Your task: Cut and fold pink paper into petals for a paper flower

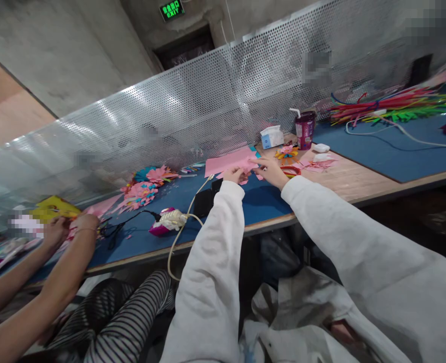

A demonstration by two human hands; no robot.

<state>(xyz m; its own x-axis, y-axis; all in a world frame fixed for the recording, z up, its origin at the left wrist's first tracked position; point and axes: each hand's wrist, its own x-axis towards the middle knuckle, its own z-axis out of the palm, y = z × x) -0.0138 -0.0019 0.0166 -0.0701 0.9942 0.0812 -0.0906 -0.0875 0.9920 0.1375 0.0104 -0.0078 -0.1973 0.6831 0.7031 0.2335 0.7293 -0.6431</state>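
Both my arms, in white sleeves, reach out over the blue mat [260,201]. My left hand [233,175] rests at the near edge of a pink paper sheet [230,161], fingers curled on a small pink paper piece. My right hand [270,170] lies beside it, fingers bent down onto pink scraps near the sheet's corner. A paper flower [286,151] and red scissors [291,171] lie just right of my right hand.
A purple drink cup [305,129] and tissue box [271,137] stand behind the sheet. Coloured paper strips [392,107] lie far right. Finished paper flowers [143,189] and a glue gun [168,221] lie left. A co-worker's hands [69,227] work at far left. A perforated metal screen [207,101] backs the table.
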